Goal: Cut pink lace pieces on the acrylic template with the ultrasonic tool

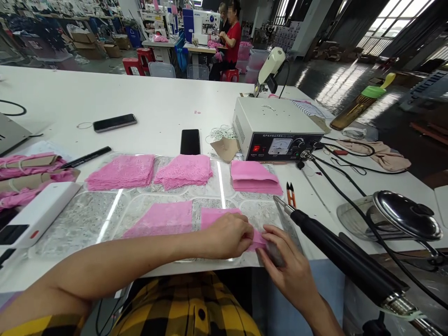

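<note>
My left hand (229, 235) is curled with its fingers pinched on the edge of a pink fabric piece (219, 215) that lies on the patterned glass mat (87, 224). My right hand (285, 263) meets it from the right, fingertips pressed on the same pink piece. A second pink lace piece (159, 219) lies flat just left of them. Three stacks of pink fabric sit behind: two lace stacks (122, 171) (184, 170) and a plain folded stack (254, 178).
A white control box (273, 130) with a dial stands behind the stacks. A black handheld tool (343, 256) with cable lies at my right, near orange snips (290, 193) and a metal lid (406, 214). Two phones (115, 122) (190, 141) lie further back. People work at sewing machines (229, 32) in the distance.
</note>
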`<state>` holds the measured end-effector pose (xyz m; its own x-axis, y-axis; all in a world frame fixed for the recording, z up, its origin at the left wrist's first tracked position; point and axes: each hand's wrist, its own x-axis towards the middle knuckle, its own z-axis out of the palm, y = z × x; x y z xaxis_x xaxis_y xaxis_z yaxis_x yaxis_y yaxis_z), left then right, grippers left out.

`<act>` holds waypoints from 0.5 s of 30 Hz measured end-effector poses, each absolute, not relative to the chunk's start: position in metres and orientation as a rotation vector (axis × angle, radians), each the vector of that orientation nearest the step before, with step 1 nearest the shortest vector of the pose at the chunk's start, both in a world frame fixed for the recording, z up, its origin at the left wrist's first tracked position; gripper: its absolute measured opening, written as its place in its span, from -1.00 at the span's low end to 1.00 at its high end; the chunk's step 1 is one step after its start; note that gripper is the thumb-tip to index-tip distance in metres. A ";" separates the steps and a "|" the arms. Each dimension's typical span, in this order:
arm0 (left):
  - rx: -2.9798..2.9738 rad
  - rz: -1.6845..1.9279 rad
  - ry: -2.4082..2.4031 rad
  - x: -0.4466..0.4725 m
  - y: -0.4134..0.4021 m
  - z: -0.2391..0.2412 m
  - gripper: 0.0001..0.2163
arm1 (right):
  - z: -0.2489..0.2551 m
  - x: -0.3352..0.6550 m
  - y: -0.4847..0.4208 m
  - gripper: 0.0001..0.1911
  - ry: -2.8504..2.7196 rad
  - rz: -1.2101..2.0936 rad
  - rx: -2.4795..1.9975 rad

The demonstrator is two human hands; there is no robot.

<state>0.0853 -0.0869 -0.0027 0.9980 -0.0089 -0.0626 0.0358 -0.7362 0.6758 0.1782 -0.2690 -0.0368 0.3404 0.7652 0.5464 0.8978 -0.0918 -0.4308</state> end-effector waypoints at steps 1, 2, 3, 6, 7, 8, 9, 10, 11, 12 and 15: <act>2.362 -0.072 0.039 0.085 -0.086 -0.002 -0.91 | -0.036 0.178 -0.270 -0.76 -1.441 -0.258 -1.886; 2.324 -0.063 0.067 0.085 -0.084 -0.001 -0.91 | -0.035 0.177 -0.270 -0.76 -1.428 -0.278 -1.881; 2.284 -0.053 0.100 0.084 -0.083 -0.001 -0.92 | -0.034 0.176 -0.271 -0.76 -1.425 -0.290 -1.870; 2.141 -0.022 0.224 0.082 -0.077 0.002 -0.94 | -0.033 0.175 -0.270 -0.79 -1.520 -0.252 -1.840; 2.085 -0.010 0.267 0.080 -0.075 0.002 -0.94 | -0.033 0.175 -0.270 -0.80 -1.564 -0.231 -1.839; 2.026 0.003 0.310 0.078 -0.072 0.002 -0.94 | -0.033 0.175 -0.270 -0.81 -1.599 -0.218 -1.840; 1.963 0.017 0.353 0.075 -0.068 0.002 -0.93 | -0.033 0.175 -0.270 -0.83 -1.619 -0.214 -1.842; 1.897 0.032 0.395 0.071 -0.064 0.002 -0.93 | -0.032 0.175 -0.270 -0.84 -1.625 -0.222 -1.840; 1.828 0.047 0.437 0.067 -0.060 0.001 -0.92 | -0.031 0.175 -0.270 -0.84 -1.623 -0.234 -1.832; 1.756 0.061 0.476 0.062 -0.056 0.000 -0.91 | -0.029 0.176 -0.269 -0.84 -1.620 -0.244 -1.820; 1.550 0.116 0.576 0.044 -0.043 -0.001 -0.84 | -0.021 0.177 -0.259 -0.83 -1.626 -0.259 -1.759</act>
